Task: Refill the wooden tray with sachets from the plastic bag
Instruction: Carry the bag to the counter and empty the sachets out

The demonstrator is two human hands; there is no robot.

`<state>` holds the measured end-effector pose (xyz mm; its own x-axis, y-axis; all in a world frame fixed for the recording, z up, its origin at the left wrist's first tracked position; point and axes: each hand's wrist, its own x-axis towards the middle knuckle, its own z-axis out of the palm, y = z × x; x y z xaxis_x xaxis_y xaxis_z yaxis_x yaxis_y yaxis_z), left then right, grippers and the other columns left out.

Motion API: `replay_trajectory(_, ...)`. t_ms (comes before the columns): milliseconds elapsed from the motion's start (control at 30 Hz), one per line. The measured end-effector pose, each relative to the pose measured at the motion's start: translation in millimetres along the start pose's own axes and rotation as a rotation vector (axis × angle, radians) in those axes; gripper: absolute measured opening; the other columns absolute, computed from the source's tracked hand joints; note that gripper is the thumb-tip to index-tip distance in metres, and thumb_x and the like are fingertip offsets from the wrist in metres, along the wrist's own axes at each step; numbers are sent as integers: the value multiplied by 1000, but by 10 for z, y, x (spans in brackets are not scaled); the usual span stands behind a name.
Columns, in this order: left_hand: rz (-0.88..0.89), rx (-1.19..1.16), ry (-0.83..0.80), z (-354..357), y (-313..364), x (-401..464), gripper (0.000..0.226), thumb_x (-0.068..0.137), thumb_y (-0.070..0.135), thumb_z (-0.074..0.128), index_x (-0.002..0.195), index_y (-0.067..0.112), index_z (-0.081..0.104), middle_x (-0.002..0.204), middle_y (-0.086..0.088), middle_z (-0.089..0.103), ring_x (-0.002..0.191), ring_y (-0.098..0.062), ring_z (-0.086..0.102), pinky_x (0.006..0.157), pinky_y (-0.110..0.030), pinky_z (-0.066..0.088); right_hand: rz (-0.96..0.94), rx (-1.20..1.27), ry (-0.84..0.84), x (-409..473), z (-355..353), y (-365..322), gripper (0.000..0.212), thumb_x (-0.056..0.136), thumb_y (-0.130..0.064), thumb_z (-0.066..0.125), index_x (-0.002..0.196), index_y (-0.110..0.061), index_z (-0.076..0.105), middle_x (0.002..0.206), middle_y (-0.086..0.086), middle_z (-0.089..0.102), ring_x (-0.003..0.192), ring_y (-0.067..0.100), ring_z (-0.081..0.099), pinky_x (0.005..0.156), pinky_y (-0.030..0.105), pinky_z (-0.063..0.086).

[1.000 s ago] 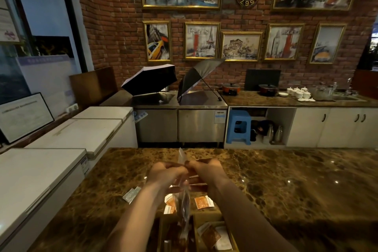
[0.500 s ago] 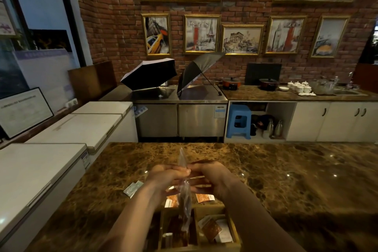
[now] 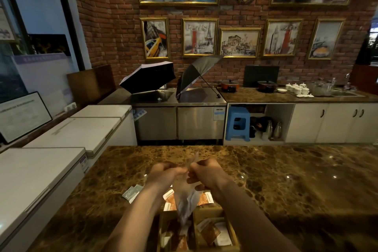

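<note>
A person stands at a marble counter (image 3: 286, 180) with both hands raised above a wooden tray (image 3: 235, 235), working at the top of a clear plastic bag (image 3: 186, 196). The left hand (image 3: 165, 174) and right hand (image 3: 206, 172) sit close together, each pinching 1 side of the bag's upper edge, thumbs nearly touching. The bag hangs straight down from that grip, its lower end dangling into the tray's middle compartment; pale sachets seem to be bunched in its bottom, though blur makes a count impossible.

The tray, at the counter's near edge, already holds several sachets (image 3: 212, 233) in its right compartment. Just beyond the tray, orange sachets (image 3: 206, 198) lie loose on the counter, and grey packets (image 3: 133, 192) rest further to the tray's left.

The step in hand appears to be opening the bag's mouth. Done well, it calls for a steady, even pull apart at the seam, keeping the bag over the tray so that anything spilling lands inside rather than on the counter. A sharp tug risks splitting the film and scattering the contents.
</note>
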<state>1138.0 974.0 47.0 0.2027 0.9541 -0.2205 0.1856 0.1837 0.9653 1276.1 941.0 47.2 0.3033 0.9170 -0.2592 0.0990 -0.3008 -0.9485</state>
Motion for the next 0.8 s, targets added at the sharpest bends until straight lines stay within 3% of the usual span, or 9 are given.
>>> replay_trajectory(100, 45, 30, 85, -41, -26, 62, 7, 84, 21, 74, 89, 18, 71, 94, -1, 69, 92, -18, 60, 65, -30, 43, 4, -30, 47, 16, -49, 14, 25, 96, -28, 61, 100, -5, 71, 94, 10, 74, 86, 19, 70, 63, 30, 54)
replay_trajectory(200, 88, 244, 217, -197, -108, 161, 9, 80, 36, 75, 86, 29, 71, 118, -3, 67, 106, -24, 59, 88, -39, 50, 30, -86, 103, 29, -179, 29, 25, 93, -35, 68, 96, -10, 67, 108, 12, 73, 100, 25, 69, 88, 42, 59)
replay_trajectory(300, 92, 504, 309, -294, -100, 165, 4, 83, 43, 72, 84, 43, 68, 150, -3, 47, 136, -32, 40, 113, -49, 32, 49, -111, 146, -6, -289, 34, 21, 95, -30, 66, 80, -20, 56, 101, 6, 65, 103, 25, 62, 95, 40, 54)
replay_trajectory(367, 103, 589, 312, -286, -96, 152, 10, 86, 43, 70, 94, 38, 72, 156, -1, 39, 144, -32, 27, 115, -50, 20, 53, -118, 135, -21, -316, 47, 19, 96, -29, 65, 83, -18, 58, 98, 4, 64, 106, 26, 61, 97, 40, 53)
replay_trajectory(467, 128, 518, 310, -241, -111, 124, 15, 86, 37, 71, 98, 28, 74, 147, -4, 49, 132, -31, 42, 101, -41, 34, 42, -125, 151, -25, -303, 64, 16, 95, -30, 65, 90, -17, 58, 108, 7, 66, 109, 26, 62, 96, 40, 54)
replay_trajectory(568, 138, 363, 245, -191, -136, 124, 17, 86, 32, 71, 98, 20, 71, 118, -3, 64, 93, -15, 54, 71, -30, 43, 31, -46, 135, -37, -307, 116, 11, 96, -27, 65, 91, -20, 58, 108, 8, 68, 102, 24, 66, 80, 36, 57)
replay_trajectory(668, 113, 258, 203, -130, -150, 142, 11, 81, 32, 70, 91, 28, 68, 102, -2, 69, 93, -21, 63, 82, -43, 57, 44, 82, 67, -25, -329, 227, 15, 96, -24, 65, 107, -14, 62, 110, 12, 69, 100, 26, 71, 71, 35, 62)
replay_trajectory(801, 148, 221, 203, -29, -41, 147, 1, 79, 23, 68, 80, 23, 67, 86, -6, 72, 84, -26, 68, 76, -52, 62, 148, 132, 29, 9, -354, 383, 19, 99, -22, 62, 114, -10, 63, 115, 17, 68, 102, 32, 71, 83, 47, 62)
